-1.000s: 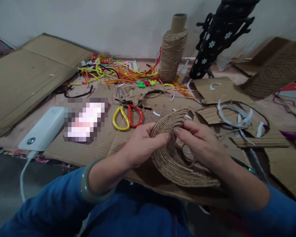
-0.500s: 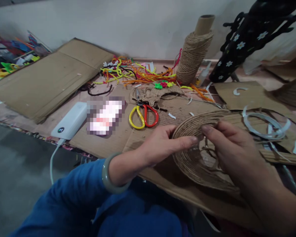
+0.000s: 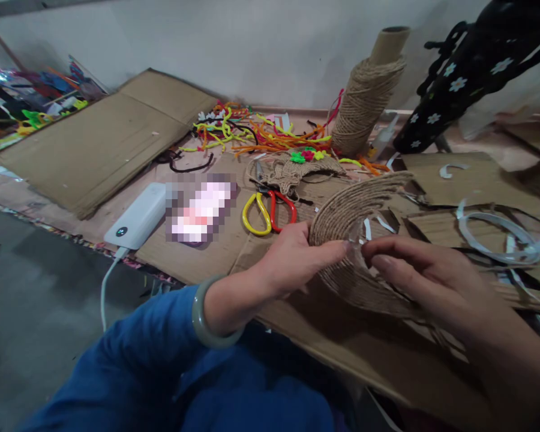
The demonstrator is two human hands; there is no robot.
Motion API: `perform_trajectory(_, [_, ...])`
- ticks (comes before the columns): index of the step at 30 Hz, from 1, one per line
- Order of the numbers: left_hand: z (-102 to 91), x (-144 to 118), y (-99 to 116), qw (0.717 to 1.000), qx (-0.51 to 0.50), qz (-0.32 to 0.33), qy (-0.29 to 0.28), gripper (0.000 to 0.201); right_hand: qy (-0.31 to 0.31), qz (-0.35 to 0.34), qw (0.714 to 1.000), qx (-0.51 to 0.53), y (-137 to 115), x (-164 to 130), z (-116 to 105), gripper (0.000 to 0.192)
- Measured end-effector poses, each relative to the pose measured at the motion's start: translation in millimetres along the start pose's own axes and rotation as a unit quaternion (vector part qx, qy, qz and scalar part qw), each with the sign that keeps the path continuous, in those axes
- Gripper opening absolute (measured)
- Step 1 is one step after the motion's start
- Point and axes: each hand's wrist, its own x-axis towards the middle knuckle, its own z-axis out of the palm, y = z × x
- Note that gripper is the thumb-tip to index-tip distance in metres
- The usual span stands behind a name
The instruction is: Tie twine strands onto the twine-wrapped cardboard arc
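Observation:
My left hand point(image 3: 292, 258) grips a crescent-shaped piece point(image 3: 337, 222) covered with curved rows of jute twine. Its thumb lies over the inner edge and the fingers go behind. Clear, shiny film point(image 3: 356, 231) shows along that inner edge. Close to it, my right hand point(image 3: 427, 279) has thumb and forefinger drawn together; what they hold, if anything, is hidden. Scissors point(image 3: 270, 210) with one yellow and one red handle lie beyond my left hand. Behind them rests a jute-covered piece point(image 3: 292, 171) with small green, red and yellow flowers.
A twine roll point(image 3: 369, 102) on a cardboard tube stands at the back, beside a black flower-patterned object point(image 3: 450, 84). Colourful fuzzy stems point(image 3: 252, 135) lie piled there. Leftward are a phone point(image 3: 202, 210), a power bank point(image 3: 139, 216) and cardboard point(image 3: 103, 138). Coiled white strips point(image 3: 499, 237) lie rightward.
My right hand has come off the crescent's upper inner edge and shifted slightly down. The crescent is tilted so more of its twine rows face me. My left hand keeps its grip.

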Motion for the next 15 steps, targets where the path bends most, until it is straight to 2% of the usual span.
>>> perform_trajectory(4, [0.0, 0, 4, 1.0, -0.011, 0.011, 0.023, 0.016, -0.043, -0.041, 0.998, -0.029, -2, -2, 0, 0.03])
perform_trajectory(7, [-0.5, 0, 8, 0.999, -0.02, 0.019, 0.033, 0.021, -0.052, -0.053, 0.997, -0.026, -6, -1, 0, 0.021])
perform_trajectory(10, [-1.4, 1, 8, 0.999, -0.038, 0.023, 0.031, 0.02, -0.04, -0.046, 0.998, 0.001, -9, 0, 1, 0.013])
perform_trajectory(15, [0.3, 0, 4, 0.999, -0.04, 0.009, 0.001, 0.025, 0.001, -0.026, 0.999, 0.032, -11, 2, 5, 0.014])
